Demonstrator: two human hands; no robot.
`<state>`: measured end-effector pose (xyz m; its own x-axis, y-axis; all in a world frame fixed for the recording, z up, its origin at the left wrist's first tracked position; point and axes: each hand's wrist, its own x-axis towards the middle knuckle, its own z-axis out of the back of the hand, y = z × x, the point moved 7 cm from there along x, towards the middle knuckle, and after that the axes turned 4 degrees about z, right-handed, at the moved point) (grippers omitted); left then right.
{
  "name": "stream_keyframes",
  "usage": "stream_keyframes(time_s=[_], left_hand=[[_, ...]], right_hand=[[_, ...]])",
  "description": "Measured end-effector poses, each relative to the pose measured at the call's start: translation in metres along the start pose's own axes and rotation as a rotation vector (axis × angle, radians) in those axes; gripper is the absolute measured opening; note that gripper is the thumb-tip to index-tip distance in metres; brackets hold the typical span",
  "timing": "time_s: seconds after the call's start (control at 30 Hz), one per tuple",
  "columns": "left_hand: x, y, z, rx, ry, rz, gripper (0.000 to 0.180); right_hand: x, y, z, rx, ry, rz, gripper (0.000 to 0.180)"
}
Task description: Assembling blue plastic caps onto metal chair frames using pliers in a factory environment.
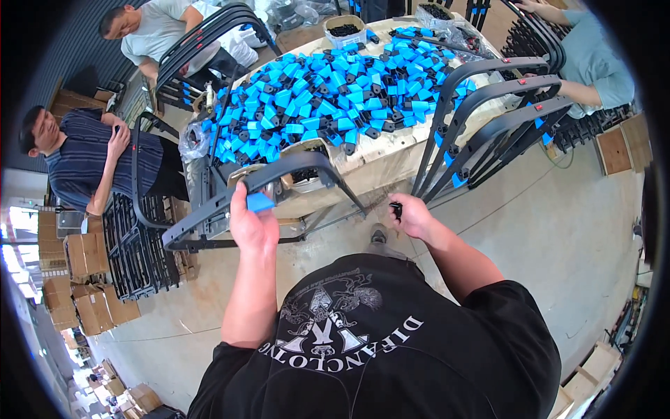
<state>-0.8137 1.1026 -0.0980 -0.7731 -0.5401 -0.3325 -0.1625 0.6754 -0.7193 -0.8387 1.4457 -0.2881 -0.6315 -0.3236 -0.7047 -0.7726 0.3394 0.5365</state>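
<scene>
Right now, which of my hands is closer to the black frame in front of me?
Left. Your left hand is on the black frame, touching its bar; your right hand is apart from it, off to its right, holding a small black part.

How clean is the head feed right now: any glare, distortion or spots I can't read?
Head view: black frame and pile of blue-and-black parts well lit, shapes readable; window area at the left edge blown out white; cardboard boxes there lean with the fisheye; corners lost to the black rim; small black piece in the right grip too dark and small to make out.
</scene>
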Motion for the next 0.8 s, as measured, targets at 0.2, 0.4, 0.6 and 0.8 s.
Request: stream_keyframes(time_s=[0.2,0.4,0.6,0.8], left_hand=[[-0.096,-0.071,0.109,0.038,0.057,-0.066,0.023],[-0.168,-0.164,0.24,0.046,-0.077,-0.012,0.031],[-0.217,-0.211,0.33,0.063,-0.056,0.08,0.028],[-0.251,-0.243,0.359,0.545,-0.357,0.02,0.026]], right_hand=[[-0.049,-0.041,0.031,0.001,-0.118,0.043,0.019],[-0.094,-0.129,0.026,-0.158,-0.154,-0.066,0.018],[-0.116,-0.182,-0.032,-0.375,-0.036,-0.138,0.015],[-0.131,-0.209,-0.062,-0.536,-0.036,-0.169,0.015]])
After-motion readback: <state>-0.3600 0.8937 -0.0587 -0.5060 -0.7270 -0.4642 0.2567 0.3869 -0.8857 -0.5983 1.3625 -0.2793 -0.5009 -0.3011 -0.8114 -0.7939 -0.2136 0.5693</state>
